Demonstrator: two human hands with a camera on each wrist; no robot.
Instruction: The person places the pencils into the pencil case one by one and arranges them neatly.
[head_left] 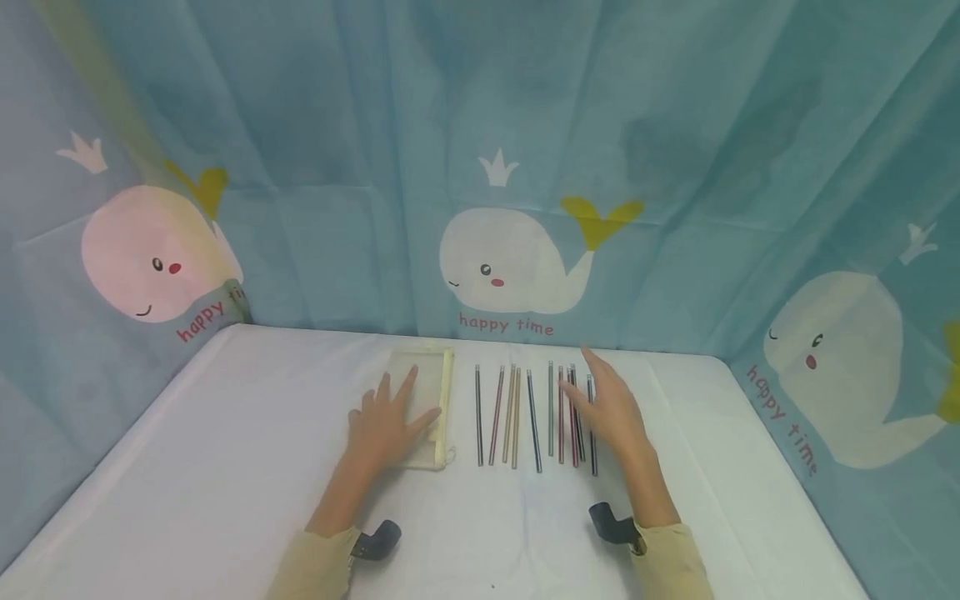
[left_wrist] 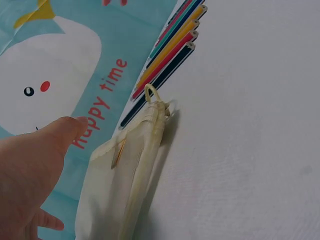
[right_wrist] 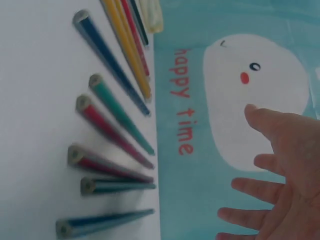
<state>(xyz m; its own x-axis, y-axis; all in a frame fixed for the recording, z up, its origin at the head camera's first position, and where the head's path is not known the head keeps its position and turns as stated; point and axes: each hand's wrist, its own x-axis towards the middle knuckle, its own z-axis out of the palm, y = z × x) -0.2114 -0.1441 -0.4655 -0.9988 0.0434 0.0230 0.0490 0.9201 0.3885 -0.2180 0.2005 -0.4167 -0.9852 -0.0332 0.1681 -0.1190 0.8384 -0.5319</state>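
A pale cream pouch (head_left: pixel 429 379) with a see-through panel and a small cord loop lies at the left of a row of pencils. My left hand (head_left: pixel 382 427) is over this pouch with fingers spread; whether it touches cannot be told. Several pencils lie roughly side by side, among them a dark one (head_left: pixel 479 417) nearest the pouch, a yellow one (head_left: pixel 516 421), a blue one (right_wrist: pixel 111 61) and a green one (right_wrist: pixel 119 111). Above the right end of the row hovers my right hand (head_left: pixel 618 412), fingers extended and holding nothing, partly covering the pencils there.
A white cloth (head_left: pixel 225 433) covers the table. Behind it and on both sides hangs a blue-green curtain (head_left: pixel 337 250) printed with whales. Dark wrist-worn devices, one (head_left: pixel 378 540) on the left and one (head_left: pixel 611 525) on the right, stick out beside the sleeves.
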